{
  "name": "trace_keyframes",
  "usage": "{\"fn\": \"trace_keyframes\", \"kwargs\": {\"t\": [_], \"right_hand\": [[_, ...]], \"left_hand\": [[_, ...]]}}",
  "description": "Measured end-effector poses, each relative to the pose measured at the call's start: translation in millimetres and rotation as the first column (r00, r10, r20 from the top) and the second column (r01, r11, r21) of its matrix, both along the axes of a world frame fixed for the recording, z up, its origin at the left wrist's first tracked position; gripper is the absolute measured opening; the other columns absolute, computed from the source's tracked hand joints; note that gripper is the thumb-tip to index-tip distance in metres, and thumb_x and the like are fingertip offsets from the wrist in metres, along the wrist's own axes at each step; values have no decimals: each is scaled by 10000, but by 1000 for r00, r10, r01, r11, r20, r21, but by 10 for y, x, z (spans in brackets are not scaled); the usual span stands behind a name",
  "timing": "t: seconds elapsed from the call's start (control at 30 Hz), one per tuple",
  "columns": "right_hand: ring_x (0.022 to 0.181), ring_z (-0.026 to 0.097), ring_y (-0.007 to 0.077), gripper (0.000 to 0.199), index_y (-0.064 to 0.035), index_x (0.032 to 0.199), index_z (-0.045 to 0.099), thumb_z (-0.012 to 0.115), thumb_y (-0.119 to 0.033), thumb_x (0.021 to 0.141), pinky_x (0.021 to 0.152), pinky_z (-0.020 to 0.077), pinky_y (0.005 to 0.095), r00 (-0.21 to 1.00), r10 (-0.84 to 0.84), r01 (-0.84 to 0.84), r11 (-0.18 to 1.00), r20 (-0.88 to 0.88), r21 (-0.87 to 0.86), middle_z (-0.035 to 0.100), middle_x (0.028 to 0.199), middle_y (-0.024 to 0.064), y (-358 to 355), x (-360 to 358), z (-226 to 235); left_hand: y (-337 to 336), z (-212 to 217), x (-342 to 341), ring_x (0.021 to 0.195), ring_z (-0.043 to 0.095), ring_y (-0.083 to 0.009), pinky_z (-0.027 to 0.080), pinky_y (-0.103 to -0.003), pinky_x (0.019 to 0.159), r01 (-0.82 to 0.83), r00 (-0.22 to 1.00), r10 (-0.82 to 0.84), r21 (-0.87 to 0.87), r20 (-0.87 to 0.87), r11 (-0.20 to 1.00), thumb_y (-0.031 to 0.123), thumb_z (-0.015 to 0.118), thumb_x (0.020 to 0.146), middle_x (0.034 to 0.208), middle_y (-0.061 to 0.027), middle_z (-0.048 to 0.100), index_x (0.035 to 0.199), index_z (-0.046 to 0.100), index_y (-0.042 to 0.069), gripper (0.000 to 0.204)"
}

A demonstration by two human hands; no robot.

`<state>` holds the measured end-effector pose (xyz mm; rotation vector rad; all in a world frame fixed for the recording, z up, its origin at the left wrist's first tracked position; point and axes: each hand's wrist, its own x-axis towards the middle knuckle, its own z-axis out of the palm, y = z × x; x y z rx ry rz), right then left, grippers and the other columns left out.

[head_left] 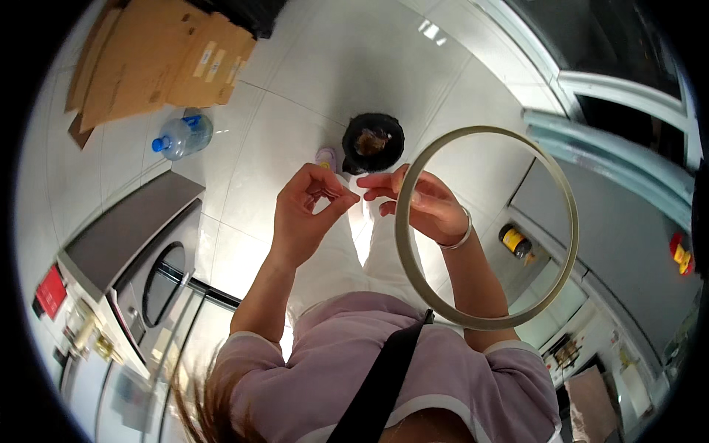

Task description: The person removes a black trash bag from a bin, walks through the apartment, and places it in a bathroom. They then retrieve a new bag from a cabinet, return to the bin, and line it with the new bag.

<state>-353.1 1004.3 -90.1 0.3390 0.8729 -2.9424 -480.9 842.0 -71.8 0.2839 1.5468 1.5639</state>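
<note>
Left hand (pixel 304 214): fingers curled, thumb tip on or very near the index tip, can't tell whether it's pinching something thin. Right hand (pixel 436 207): loose, fingers partly extended and a little apart, nothing visible in its grasp. Both sets of fingertips point inward and nearly meet, small gap between them. Silver bracelet (pixel 459 235) on the right wrist.

Large pale ring (pixel 486 323) crosses in front of the right hand and forearm from the camera's side; can't tell if it touches either. Black bin (pixel 396 150) is on the floor just beyond the fingertips, some brown and clear stuff (pixel 371 141) inside. Shoe (pixel 325 157) near the bin, left of it.

Below the hands: pale trousers (pixel 332 262), light mauve top (pixel 332 332), black strap (pixel 384 376) running diagonally over it.

Further out, left: clear bottle (pixel 185 137) with a blue cap lying on the tiled floor (pixel 295 66), flattened brown cardboard (pixel 140 66) beyond it, front-loading machine (pixel 159 284) with a dark grey top nearer the person. Right: dark jar (pixel 515 240) with a yellow label, seen through the ring; grey cabinet front (pixel 613 210) past it, small red and yellow item (pixel 680 255) near the picture's edge
</note>
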Motion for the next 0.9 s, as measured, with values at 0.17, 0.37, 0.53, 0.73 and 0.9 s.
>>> {"fn": "trace_keyframes", "kwargs": {"t": [0.17, 0.37, 0.53, 0.73, 0.9], "right_hand": [[1017, 546, 263, 233, -39, 988, 509, 536, -224, 850, 793, 447, 315, 987, 157, -160, 968, 30, 194, 427, 1228, 278, -213, -261, 514], [1043, 533, 289, 173, -29, 964, 503, 503, -174, 870, 827, 458, 318, 895, 437, -432, 899, -87, 70, 427, 1221, 287, -497, -254, 1041], [1080, 511, 311, 167, -37, 977, 469, 480, -178, 888, 876, 444, 333, 765, 634, -609, 770, -114, 190, 453, 1208, 259, -874, -142, 1330], [1053, 537, 272, 211, -41, 1022, 478, 454, -216, 906, 838, 471, 296, 565, 789, -768, 610, -239, 197, 462, 1201, 251, -1292, -14, 1681], [1068, 525, 292, 220, -45, 1022, 495, 488, -222, 891, 900, 423, 356, 488, 833, -821, 540, -262, 187, 495, 1170, 238, -1575, 39, 1991]], "left_hand": [[-445, 365, 216, 776, 600, -147, 460, -261, 733, -147, 983, 152, 57, -101, 988, -80, 615, 729, 767, -68, 586, 848, 475, 35, 217], [-933, 853, 883, 791, 598, -142, 460, -259, 738, -384, 883, 399, 109, -245, 917, -95, 606, 740, 782, -34, 550, 844, 477, 30, 208], [-1347, 1105, 1485, 764, 587, -115, 438, -237, 685, -564, 760, 587, 165, -280, 809, -51, 619, 748, 783, -40, 589, 852, 487, 31, 187], [-1646, 1465, 2084, 755, 592, -115, 443, -236, 680, -701, 595, 742, 252, -308, 667, -60, 595, 758, 776, -47, 589, 864, 485, 25, 174], [-1877, 1685, 2309, 755, 591, -113, 446, -234, 686, -740, 510, 785, 286, -352, 609, -62, 590, 759, 769, -42, 583, 867, 484, 19, 172]]}}
